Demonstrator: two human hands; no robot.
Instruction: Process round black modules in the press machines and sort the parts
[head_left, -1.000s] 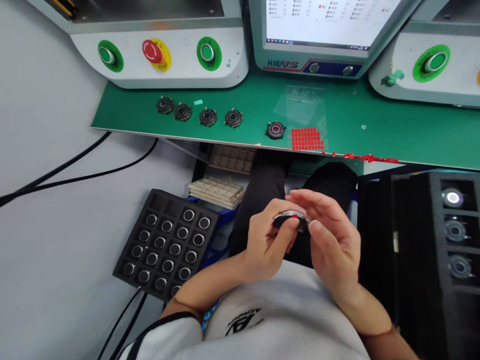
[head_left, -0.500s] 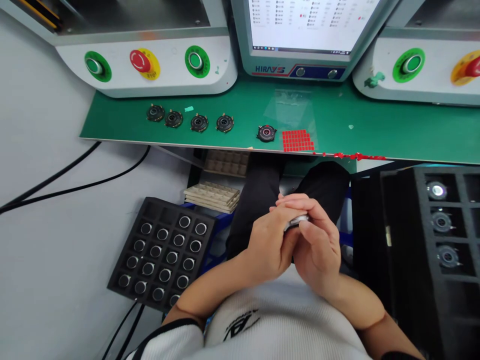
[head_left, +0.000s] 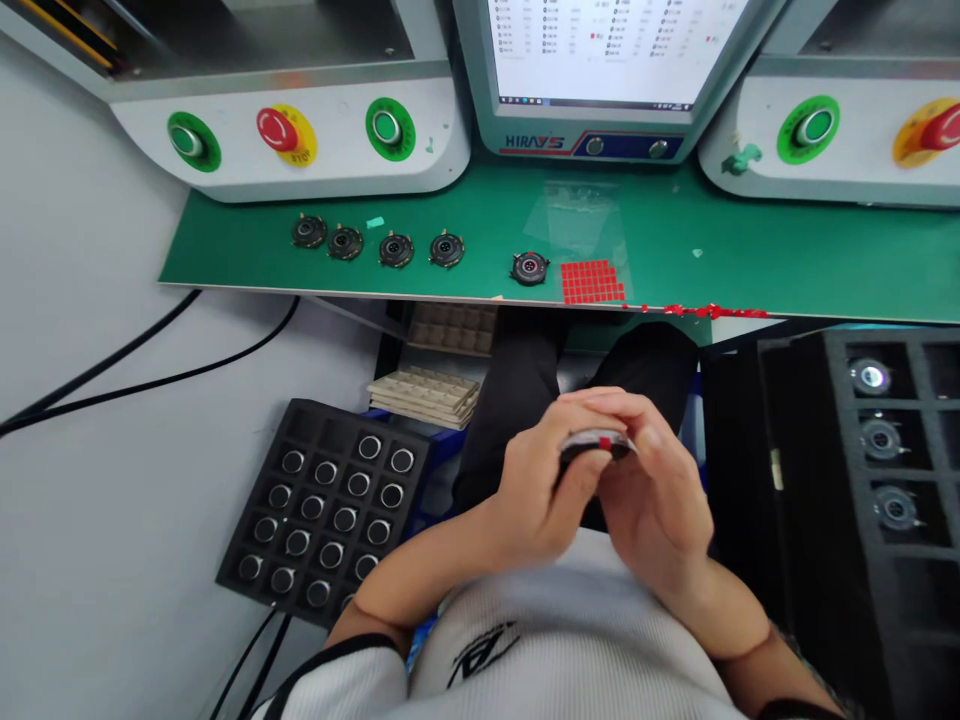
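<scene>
Gripping a round metal-rimmed disc [head_left: 596, 447] between left hand [head_left: 541, 495] and right hand [head_left: 656, 505], fingers [head_left: 600, 400] curled on its rim; a slack pinch could drop it onto the dark trousers [head_left: 517, 400].

A pale grey surface [head_left: 82, 450] — floor or wall, I couldn't tell which — ran along the left, with black cables [head_left: 172, 376] lying across it. Ahead lay a green bench mat [head_left: 750, 260], and behind it stood white machine housings [head_left: 225, 175] with green and red buttons — a lit monitor [head_left: 600, 50] sat between them, showing tables.
</scene>
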